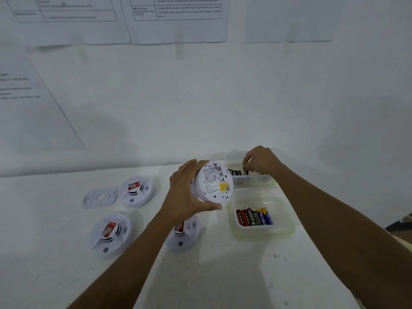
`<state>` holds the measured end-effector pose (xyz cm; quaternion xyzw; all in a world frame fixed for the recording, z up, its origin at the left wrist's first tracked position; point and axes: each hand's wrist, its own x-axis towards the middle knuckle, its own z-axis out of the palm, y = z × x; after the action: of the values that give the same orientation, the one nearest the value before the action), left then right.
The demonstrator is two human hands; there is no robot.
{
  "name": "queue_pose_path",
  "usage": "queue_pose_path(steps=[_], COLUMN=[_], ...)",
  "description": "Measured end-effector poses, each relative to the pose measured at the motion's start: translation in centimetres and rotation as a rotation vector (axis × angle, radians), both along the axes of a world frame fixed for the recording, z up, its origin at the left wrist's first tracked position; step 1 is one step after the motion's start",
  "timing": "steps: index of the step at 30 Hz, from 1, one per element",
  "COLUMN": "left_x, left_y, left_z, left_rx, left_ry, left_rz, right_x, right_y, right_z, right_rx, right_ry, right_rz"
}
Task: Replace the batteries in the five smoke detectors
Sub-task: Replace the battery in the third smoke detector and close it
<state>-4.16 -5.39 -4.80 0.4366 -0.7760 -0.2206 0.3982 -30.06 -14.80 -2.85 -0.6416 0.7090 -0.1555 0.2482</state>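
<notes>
Left hand (185, 190): fingers grip detector (215, 181), underside showing, above worktop (223, 275); right hand (260, 161): fingers curled onto batteries (236, 172) in far tub (256, 180); whether they pinch one, cannot tell.

both forearms are bare right to the frame edge; left hand (185, 190) and right hand (262, 162) are bare too.

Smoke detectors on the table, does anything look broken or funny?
Nothing looks broken or spilled. One round plate lies loose beside the far detector. The held detector in the left hand is turned to show its back, and its battery slot looks empty. That fits a battery swap.
</notes>
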Motion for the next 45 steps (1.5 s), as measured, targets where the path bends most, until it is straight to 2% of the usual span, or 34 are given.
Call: queue_pose_path(steps=[2,5,7,9,14,18,20,22,24,28,30,34,38,42,45], left_x=[-0.1,-0.2,-0.2,-0.3,-0.3,0.1,0.2,0.3,0.4,0.5,0.4,0.2,0.5,0.7,0.7], left_y=[0.0,0.1,0.2,0.4,1.5,1.9,2.2,2.4,2.7,2.9,2.9,2.5,1.6,1.2,0.8], left_z=[0.1,0.2,0.3,0.4,0.7,0.8,1.0,1.1,1.0,1.3,1.6,1.6,0.6,0.2,0.2], left_rx=[-0.002,-0.002,-0.005,-0.004,-0.007,-0.043,-0.053,-0.069,-0.073,-0.061,-0.056,-0.044,-0.035,0.004,0.000], left_ry=[-0.003,-0.005,0.013,0.039,0.031,0.010,0.017,0.025,0.026,0.062,0.066,0.032,0.030,0.011,-0.009], left_rz=[0.005,0.020,0.019,0.018,0.035,0.038,0.044,0.043,0.051,0.073,0.072,0.063,0.056,0.069,0.059], right_x=[-0.1,0.4,1.3,2.6,5.9,8.1,9.0,9.7,10.1,10.3,10.0,9.0,6.5,2.5,0.3], right_y=[1.0,3.7,6.1,8.2,10.9,12.2,12.6,12.9,13.4,14.5,14.5,14.2,12.3,6.9,3.2], right_z=[1.2,3.2,4.3,4.4,2.1,0.8,0.6,0.6,0.7,0.4,-0.2,-0.7,1.2,2.0,1.1], right_rx=[-0.118,-0.285,-0.307,-0.285,-0.327,-0.484,-0.494,-0.473,-0.530,-0.756,-0.802,-0.762,-0.605,-0.438,-0.208], right_ry=[-0.135,-0.528,-0.747,-0.835,-0.853,-0.759,-0.705,-0.737,-0.716,-0.488,-0.390,-0.413,-0.510,-0.298,-0.045], right_rz=[-0.065,-0.140,-0.130,-0.114,-0.172,-0.236,-0.228,-0.206,-0.161,-0.007,0.051,0.098,0.094,0.028,0.078])
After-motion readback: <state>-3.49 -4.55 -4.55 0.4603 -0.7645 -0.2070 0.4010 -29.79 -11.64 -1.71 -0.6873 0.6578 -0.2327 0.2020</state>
